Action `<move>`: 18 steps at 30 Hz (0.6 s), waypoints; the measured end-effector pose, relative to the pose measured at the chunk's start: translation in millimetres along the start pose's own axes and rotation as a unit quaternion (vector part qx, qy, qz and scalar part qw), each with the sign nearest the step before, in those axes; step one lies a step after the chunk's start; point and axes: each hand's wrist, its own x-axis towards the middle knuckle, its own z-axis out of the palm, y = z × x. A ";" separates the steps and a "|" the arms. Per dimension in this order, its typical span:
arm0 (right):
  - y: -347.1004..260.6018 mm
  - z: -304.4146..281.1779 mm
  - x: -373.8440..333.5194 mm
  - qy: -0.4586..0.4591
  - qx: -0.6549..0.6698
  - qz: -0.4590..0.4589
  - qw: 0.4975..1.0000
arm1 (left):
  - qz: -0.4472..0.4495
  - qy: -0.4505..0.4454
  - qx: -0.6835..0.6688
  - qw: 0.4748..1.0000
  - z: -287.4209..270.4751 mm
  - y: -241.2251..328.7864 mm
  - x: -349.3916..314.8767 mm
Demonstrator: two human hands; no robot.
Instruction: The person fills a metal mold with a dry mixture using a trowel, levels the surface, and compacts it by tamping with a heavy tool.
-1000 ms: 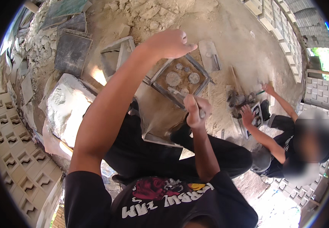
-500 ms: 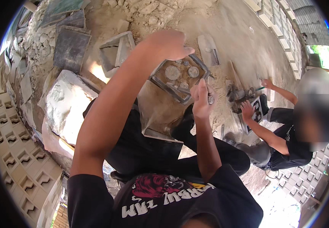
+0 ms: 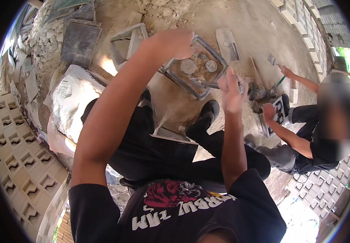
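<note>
A square grey mould frame lies on the dusty ground before me, with round grey discs standing inside it. Over its far left side reaches my left hand, bent at the wrist; its fingers are mostly hidden under the hand. My right hand is closed at the frame's right corner, thumb up, around a hand tool. The tool's rounded grey end shows beside the fist, and a dark bar lies toward the frame on the other side. Its exact kind cannot be made out.
Another person works at right with a green-handled scraper beside a smaller mould. A rectangular float lies beyond the frame, an angular frame and dark slab at left. A whitish sack sits nearer; patterned blocks line the left.
My right hand has moved right with the tool, from over the frame's edge to beside its corner. My left hand has shifted slightly, its thumb no longer sticking out. The other person's scraper has turned.
</note>
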 end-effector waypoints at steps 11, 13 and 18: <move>17.2 -8.6 -23.9 0.027 -0.123 -0.036 0.991 | 0.098 -0.007 -0.004 0.995 -2.3 30.1 2.7; 7.3 -9.9 -14.0 0.005 -0.139 -0.005 0.990 | 0.103 0.020 0.004 0.994 -0.2 25.3 2.6; 7.3 -12.3 -25.8 0.017 -0.100 -0.058 0.993 | 0.058 -0.045 -0.017 0.997 -13.6 35.6 5.5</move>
